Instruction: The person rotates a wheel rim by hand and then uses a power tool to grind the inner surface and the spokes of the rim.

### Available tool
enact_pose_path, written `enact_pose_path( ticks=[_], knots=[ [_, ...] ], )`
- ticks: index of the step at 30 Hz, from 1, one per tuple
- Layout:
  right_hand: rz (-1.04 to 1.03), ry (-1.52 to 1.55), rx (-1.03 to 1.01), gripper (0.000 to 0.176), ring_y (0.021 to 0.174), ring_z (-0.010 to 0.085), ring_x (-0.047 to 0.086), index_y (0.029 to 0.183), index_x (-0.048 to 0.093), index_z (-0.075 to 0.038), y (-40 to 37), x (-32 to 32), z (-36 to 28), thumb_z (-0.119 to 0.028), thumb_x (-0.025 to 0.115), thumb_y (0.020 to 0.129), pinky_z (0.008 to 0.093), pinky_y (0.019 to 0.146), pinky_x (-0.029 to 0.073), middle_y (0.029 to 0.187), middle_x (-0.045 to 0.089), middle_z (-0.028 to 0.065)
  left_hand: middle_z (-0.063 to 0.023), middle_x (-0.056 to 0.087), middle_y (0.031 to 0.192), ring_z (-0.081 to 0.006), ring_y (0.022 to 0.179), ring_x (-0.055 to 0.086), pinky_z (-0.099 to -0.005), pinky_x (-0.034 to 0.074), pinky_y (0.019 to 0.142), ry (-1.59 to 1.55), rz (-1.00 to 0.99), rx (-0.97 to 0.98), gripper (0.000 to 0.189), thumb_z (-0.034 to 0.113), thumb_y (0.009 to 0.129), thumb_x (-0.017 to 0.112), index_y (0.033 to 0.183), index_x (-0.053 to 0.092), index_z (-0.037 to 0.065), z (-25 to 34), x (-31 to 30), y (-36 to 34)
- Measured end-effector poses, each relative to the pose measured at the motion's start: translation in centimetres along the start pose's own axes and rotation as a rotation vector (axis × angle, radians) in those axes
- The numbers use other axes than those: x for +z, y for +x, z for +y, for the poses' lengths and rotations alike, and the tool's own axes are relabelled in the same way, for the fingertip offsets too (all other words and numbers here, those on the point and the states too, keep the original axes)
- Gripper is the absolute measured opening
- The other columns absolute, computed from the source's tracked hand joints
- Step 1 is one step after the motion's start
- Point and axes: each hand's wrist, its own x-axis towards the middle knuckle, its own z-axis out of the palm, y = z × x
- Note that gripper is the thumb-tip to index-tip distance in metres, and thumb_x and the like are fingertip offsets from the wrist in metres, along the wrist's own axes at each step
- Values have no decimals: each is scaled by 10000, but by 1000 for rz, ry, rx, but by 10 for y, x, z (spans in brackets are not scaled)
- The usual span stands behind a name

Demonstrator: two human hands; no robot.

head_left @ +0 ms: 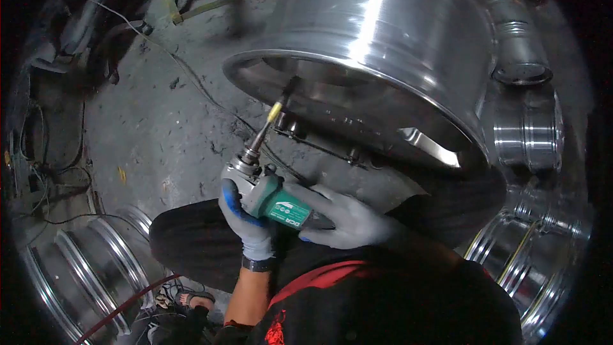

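Note:
A green and grey angle grinder lies across my lap, its long shaft with a yellow section pointing up and away. My left hand, in a grey and blue glove, is closed around the grinder near its metal head. My right hand, gloved in grey, wraps the rear of the green body. The dark tip of the shaft reaches into the open mouth of a large shiny metal wheel rim. Inside the rim, a bright cut-out shows at the right.
Under the rim's front edge sits a dark stand with rollers. Several more rims stand around me, including one on the left and one on the right. A cable crosses the floor. A yellowish metal frame stands behind.

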Motion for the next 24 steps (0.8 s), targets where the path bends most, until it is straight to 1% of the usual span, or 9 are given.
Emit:
enact_pose_path(
  ticks=[2, 5, 7, 11, 13, 16, 17, 20, 24],
  knots=[
    [-19, -7, 10, 948, 1299, 533, 628, 1759, 229, -243, 5, -3, -1, -330, 769, 985, 595, 1098, 529, 1459, 546, 357, -197, 738, 1234, -318, 1040, 751, -443, 608, 945, -149, 22, -49, 668, 555, 1136, 396, 1426, 589, -15, 0, -1, 2],
    [16, -8, -89, 919, 1296, 478, 634, 1735, 300, -144, 15, -4, -3, -307, 790, 975, 548, 1062, 532, 1463, 580, 263, -206, 726, 1229, -335, 1089, 756, -470, 621, 962, -148, 55, 6, 687, 552, 1144, 409, 1449, 562, -44, 4, -5, 8],
    [56, -18, -176, 909, 1309, 492, 624, 1732, 307, -142, 20, -3, 2, -301, 784, 974, 547, 1084, 524, 1485, 569, 275, -188, 705, 1245, -328, 1099, 756, -465, 636, 947, 5, 56, 138, 649, 521, 1157, 439, 1433, 564, -52, 1, -12, 12],
    [47, -2, -183, 910, 1314, 490, 623, 1732, 310, -144, 20, -7, -1, -294, 785, 971, 536, 1101, 521, 1491, 562, 280, -190, 703, 1242, -322, 1093, 754, -463, 642, 946, -29, 50, 165, 644, 515, 1161, 432, 1425, 567, -58, 5, -5, 8],
    [26, 5, -185, 922, 1335, 533, 607, 1754, 239, -220, 18, -7, 0, -314, 747, 991, 580, 1129, 519, 1553, 488, 356, -189, 703, 1228, -313, 1076, 752, -464, 642, 948, 187, 102, 254, 636, 511, 1160, 430, 1422, 570, -52, 2, -2, 4],
    [17, -36, -51, 928, 1252, 524, 658, 1750, 255, -213, 1, -3, 1, -312, 767, 982, 577, 1054, 563, 1505, 516, 342, -202, 701, 1275, -313, 1105, 750, -451, 625, 1011, -58, -6, 115, 552, 428, 1170, 417, 1423, 572, -38, -4, -1, -4],
    [15, -37, -48, 928, 1252, 524, 658, 1750, 255, -213, -5, -1, 2, -312, 767, 982, 577, 1054, 563, 1505, 516, 342, -163, 699, 1269, -281, 1113, 730, -444, 609, 1016, -172, -69, 50, 552, 448, 1155, 428, 1401, 595, -17, -6, 1, -6],
    [72, -29, -54, 918, 1163, 505, 698, 1740, 289, -202, -22, 6, 10, -313, 784, 974, 565, 966, 600, 1436, 546, 325, -148, 704, 1230, -264, 1135, 723, -429, 584, 1026, -78, -63, 45, 586, 493, 1145, 454, 1418, 589, -8, -22, 2, -9],
    [195, -84, -102, 881, 1074, 491, 716, 1729, 321, -192, -34, 21, 21, -309, 779, 985, 552, 882, 618, 1363, 564, 305, -119, 690, 1320, -239, 1203, 692, -415, 551, 1073, -187, -39, -36, 554, 455, 1150, 464, 1435, 585, -4, -32, 6, -17]
  ],
)
